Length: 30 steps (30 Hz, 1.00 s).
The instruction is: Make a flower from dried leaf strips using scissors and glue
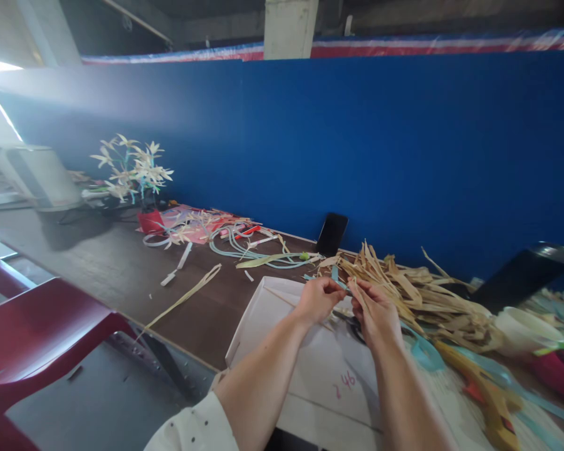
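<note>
My left hand [318, 299] and my right hand [375, 311] meet above a white cardboard box lid [267, 326]. Both pinch a thin light blue strip [340, 282] together with a tan leaf strip that runs between the fingers. The fingers of both hands are closed on the strips. Just behind the hands lies a big heap of dried tan leaf strips [418, 294]. Dark scissors [352, 322] show partly under my right hand.
A black phone [332, 233] leans on the blue wall. Woven leaf flowers in a red pot [136, 172] stand far left, loose strips and blue cords [244, 244] beside them. White bowl [521, 329] right. Red chair [32, 338] near left.
</note>
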Available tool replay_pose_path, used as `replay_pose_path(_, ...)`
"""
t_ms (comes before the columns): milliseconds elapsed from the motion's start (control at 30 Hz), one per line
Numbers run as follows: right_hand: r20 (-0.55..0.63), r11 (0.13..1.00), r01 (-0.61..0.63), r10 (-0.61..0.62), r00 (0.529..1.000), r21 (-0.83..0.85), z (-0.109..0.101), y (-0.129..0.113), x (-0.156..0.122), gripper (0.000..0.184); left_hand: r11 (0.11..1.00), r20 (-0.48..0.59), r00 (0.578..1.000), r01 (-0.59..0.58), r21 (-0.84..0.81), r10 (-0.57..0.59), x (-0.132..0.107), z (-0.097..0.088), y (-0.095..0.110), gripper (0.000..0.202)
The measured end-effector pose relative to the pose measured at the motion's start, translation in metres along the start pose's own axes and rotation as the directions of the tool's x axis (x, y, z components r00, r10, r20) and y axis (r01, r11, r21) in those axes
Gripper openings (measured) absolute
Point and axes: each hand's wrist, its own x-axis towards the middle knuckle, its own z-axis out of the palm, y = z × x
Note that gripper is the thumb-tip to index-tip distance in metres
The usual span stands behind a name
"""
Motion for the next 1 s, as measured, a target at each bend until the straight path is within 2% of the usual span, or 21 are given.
replay_pose_path(200, -0.009, 1.000, 0.000, 0.000, 1.000, 0.014, 0.0017, -0.0016, -0.0013, 0.035, 1.000, 0.018, 1.000, 0.025, -0.012, -0.024, -0.0011, -0.0003, 0.0019, 0.019)
replay_pose_path(400, -0.088, 1.000, 0.030, -0.030, 0.996, -0.003, 0.0036, -0.0025, -0.0017, 0.037, 0.999, 0.033, 0.998, 0.046, -0.009, -0.046, -0.0010, 0.0000, 0.0012, 0.019)
replay_pose_path(600, -0.069, 0.998, -0.005, 0.010, 0.998, 0.066, -0.0001, -0.0038, -0.0003, 0.032, 0.990, 0.117, 0.987, 0.123, -0.071, -0.114, -0.0010, -0.0009, -0.0018, 0.024)
replay_pose_path(700, -0.099, 0.996, -0.025, 0.034, 0.995, 0.089, -0.0012, -0.0068, -0.0005, 0.029, 0.984, 0.156, 0.980, 0.145, -0.106, -0.128, -0.0018, -0.0024, -0.0008, 0.025)
replay_pose_path(1000, -0.129, 0.999, 0.029, -0.024, 0.991, 0.036, 0.0012, -0.0062, -0.0017, 0.029, 0.965, 0.208, 0.968, 0.184, -0.190, -0.143, -0.0039, -0.0041, 0.0040, 0.029)
